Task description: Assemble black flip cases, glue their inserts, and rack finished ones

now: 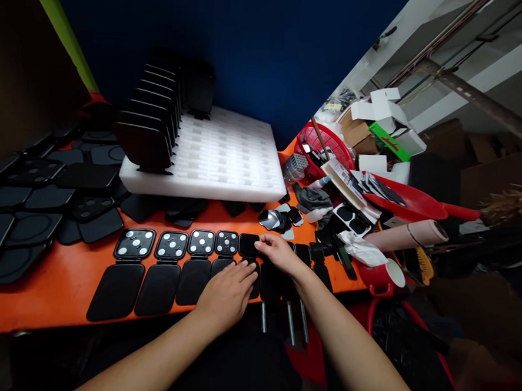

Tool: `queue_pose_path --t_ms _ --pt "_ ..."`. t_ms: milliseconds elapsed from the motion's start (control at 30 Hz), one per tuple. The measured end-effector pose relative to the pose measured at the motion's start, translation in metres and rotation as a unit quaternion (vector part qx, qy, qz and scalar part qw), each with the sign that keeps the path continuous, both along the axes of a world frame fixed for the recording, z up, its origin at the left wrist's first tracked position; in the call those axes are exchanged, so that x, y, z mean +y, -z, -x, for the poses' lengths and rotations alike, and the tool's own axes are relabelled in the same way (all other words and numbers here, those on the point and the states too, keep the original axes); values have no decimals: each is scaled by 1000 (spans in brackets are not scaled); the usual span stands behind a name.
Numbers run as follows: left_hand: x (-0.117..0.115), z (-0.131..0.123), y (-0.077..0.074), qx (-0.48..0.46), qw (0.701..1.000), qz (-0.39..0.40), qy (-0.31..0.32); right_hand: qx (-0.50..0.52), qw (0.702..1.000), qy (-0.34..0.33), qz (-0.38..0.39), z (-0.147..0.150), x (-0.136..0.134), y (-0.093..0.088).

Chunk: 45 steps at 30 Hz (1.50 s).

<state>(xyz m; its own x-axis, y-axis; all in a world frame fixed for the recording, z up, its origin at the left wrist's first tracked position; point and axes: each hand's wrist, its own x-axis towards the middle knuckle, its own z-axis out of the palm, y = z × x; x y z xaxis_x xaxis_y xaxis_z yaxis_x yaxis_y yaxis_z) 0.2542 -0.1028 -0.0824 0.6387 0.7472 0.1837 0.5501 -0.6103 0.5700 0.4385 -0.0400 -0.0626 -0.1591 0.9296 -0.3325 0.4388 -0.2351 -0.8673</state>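
Observation:
A row of hinged black folding pieces lies opened out along the front of the orange table (65, 284). Round white dots mark the upper plate (125, 243) of several pieces on the left. My left hand (228, 291) rests flat, fingers stretched, over the lower pads near the row's middle. Beyond its fingertips is a plain black square plate (248, 246) without visible dots. Thumb and forefinger of my right hand (279, 252) are pinched together at that plate's right edge; whatever is between them is too small to make out. My right forearm partly covers the pieces beyond it.
Upright black pieces (145, 138) stand on a white foam block (226, 187) at the back. More black plates (33, 223) pile up on the left. To the right are silvery discs (269, 219), a red basket (347, 148), a red mug (377, 278) and a pinkish roll (411, 234).

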Motion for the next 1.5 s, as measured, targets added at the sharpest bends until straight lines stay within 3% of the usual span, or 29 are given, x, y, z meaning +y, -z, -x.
queue_pose_path --t_ms 433,867,1333,1400,1500 --pt "-1 -1 1 1 999 -31 -8 -47 998 -30 -8 -1 4 -1" --pt "0 -1 1 0 999 -35 -9 -124 988 68 66 9 9 1" --pt "1 -1 -1 -13 999 -45 -18 -210 974 44 73 16 13 -9" --pt "1 -1 -1 -11 999 -45 -17 -276 960 20 38 19 16 -17" --pt "1 -1 -1 -3 999 -43 -13 -414 909 -21 -32 23 15 -30"
